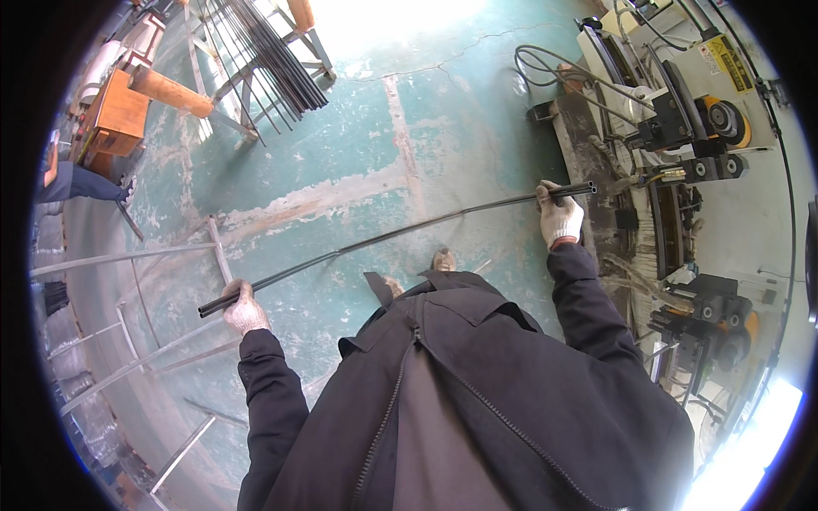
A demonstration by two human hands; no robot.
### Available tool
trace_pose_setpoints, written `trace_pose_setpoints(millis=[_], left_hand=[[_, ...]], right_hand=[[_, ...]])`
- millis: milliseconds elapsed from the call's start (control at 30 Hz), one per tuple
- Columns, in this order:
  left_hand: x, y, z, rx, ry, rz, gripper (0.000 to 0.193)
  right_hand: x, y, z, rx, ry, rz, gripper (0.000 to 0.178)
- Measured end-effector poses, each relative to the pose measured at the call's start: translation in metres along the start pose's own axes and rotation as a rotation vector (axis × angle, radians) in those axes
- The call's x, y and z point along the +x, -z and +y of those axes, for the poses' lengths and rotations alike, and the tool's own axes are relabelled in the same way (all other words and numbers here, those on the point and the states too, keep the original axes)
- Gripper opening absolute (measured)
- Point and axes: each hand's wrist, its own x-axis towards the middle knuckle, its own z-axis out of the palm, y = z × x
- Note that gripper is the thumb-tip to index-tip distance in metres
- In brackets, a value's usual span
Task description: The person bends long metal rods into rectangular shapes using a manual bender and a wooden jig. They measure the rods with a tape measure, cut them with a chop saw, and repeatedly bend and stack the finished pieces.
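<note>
Two or more thin dark metal tubes [400, 232], held together side by side, stretch across in front of me at about waist height. Near their left end my left hand [246, 310], in a whitish work glove, is closed around them. My right hand [560, 215], gloved the same way, grips them close to the right end, where open tube mouths show. That right end lies beside a machine [630, 162] with dark fittings and hoses. The left end points toward a grey metal frame rack [217, 247].
A stand at the far left carries a bundle of long dark tubes [273, 60]. Nearby are an orange-brown wooden box [111, 119] and a brown roll [170, 92]. Another person's leg [81, 186] shows at the left edge. Black cables [545, 64] loop beside the machine over the worn green floor [341, 145].
</note>
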Motion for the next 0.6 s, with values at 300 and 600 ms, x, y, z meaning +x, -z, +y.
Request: trace_pose_setpoints(millis=[300, 600], left_hand=[[-0.006, -0.002, -0.003, 0.052, -0.046, 0.014, 0.014], [0.011, 0.004, -0.023, 0.02, -0.039, 0.04, 0.017]], right_hand=[[-0.001, -0.002, 0.003, 0.016, 0.018, 0.027, 0.029], [-0.008, 0.001, -0.004, -0.149, 0.104, 0.079, 0.02]])
